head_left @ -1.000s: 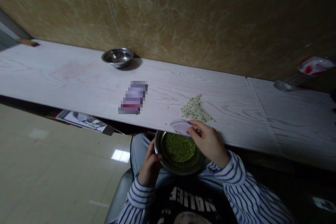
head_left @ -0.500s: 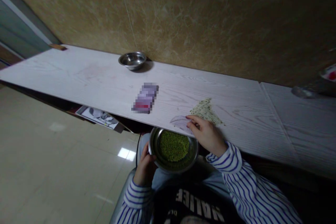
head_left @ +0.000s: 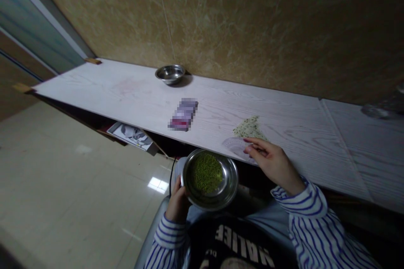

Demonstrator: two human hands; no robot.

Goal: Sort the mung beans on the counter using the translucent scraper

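My left hand [head_left: 177, 201] is closed on the left rim of a steel bowl [head_left: 232, 185] above my lap. Green mung beans [head_left: 206, 173] are gathered on the bowl's left side, baring shiny metal at the right. Over the table's front edge, my right hand [head_left: 273, 159] is closed, its fingertips at a thin, clear round piece [head_left: 232, 145] like a plastic lid. Just behind that piece a patch of pale and green bits [head_left: 249, 127] lies on the table; my right hand partly hides both.
The long whitish table [head_left: 214, 105] runs along a marbled wall. On it stand a small steel bowl [head_left: 170, 75] at the back and a blurred-out purple phone-like object [head_left: 183, 114]. A clear item [head_left: 375, 111] lies far right. An open drawer [head_left: 131, 134] juts out below.
The beans have slid leftward in the steel bowl, uncovering metal at its right. My right hand and the clear round piece have moved right. The view has shifted somewhat.
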